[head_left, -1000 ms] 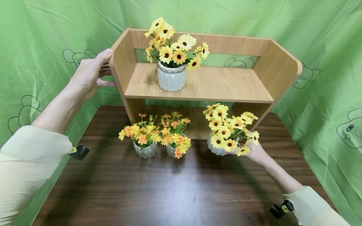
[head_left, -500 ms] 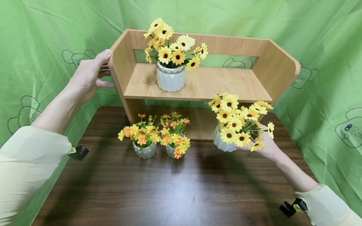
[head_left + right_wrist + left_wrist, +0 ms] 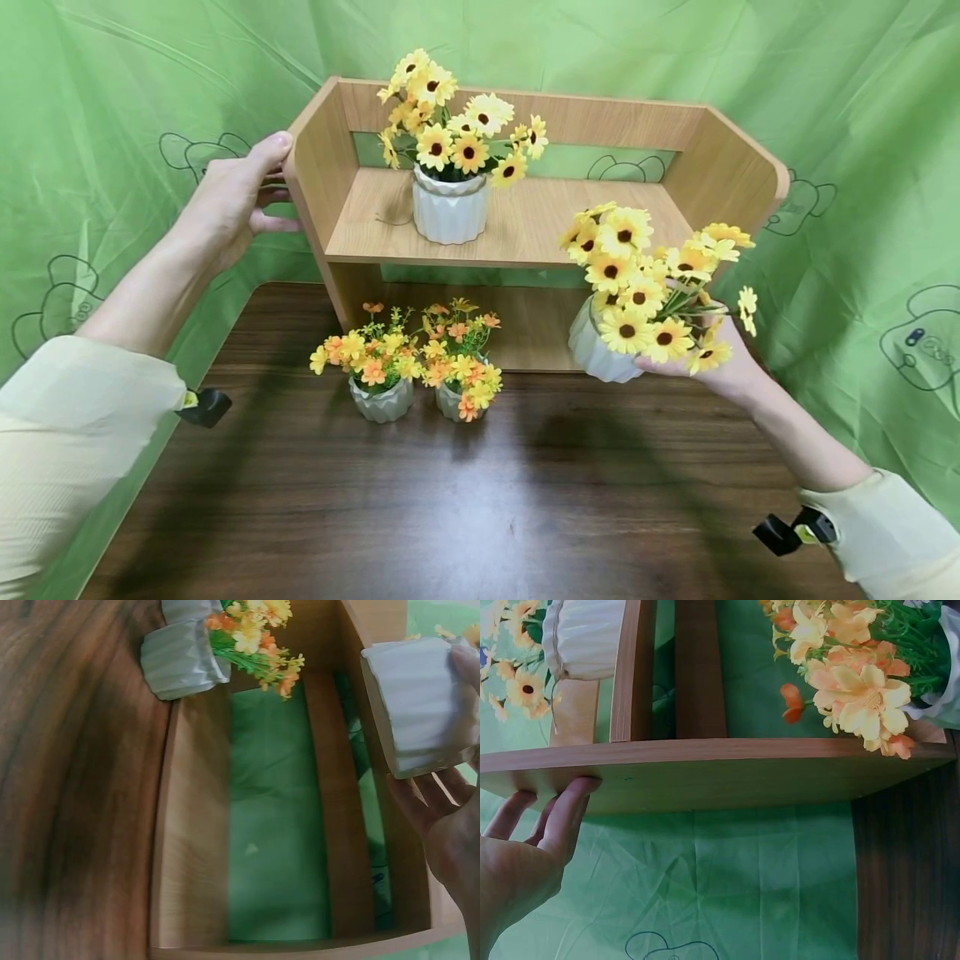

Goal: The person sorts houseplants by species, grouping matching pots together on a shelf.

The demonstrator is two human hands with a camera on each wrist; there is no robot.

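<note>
My right hand [image 3: 723, 354] grips a white fluted pot of yellow daisies [image 3: 606, 346], lifted above the table and tilted, at the front of the shelf's right half. In the right wrist view, the fingers curl round that pot [image 3: 420, 705]. My left hand [image 3: 228, 200] rests its fingertips on the outer left side panel [image 3: 720, 780] of the wooden two-tier shelf [image 3: 532, 221]. A similar potted daisy plant [image 3: 450, 208] stands upright on the upper board, left of centre. Its blossoms have dark centres.
Two smaller pots with orange and yellow flowers, a left one [image 3: 381, 402] and a right one [image 3: 453, 402], stand on the dark wooden table [image 3: 420, 517] before the shelf's lower left. A green cloth [image 3: 862, 108] hangs behind and beside the shelf.
My right hand has raised the potted daisies and carried them slightly right, from near the table to about the upper board's front edge. My left hand has stayed on the side panel.
</note>
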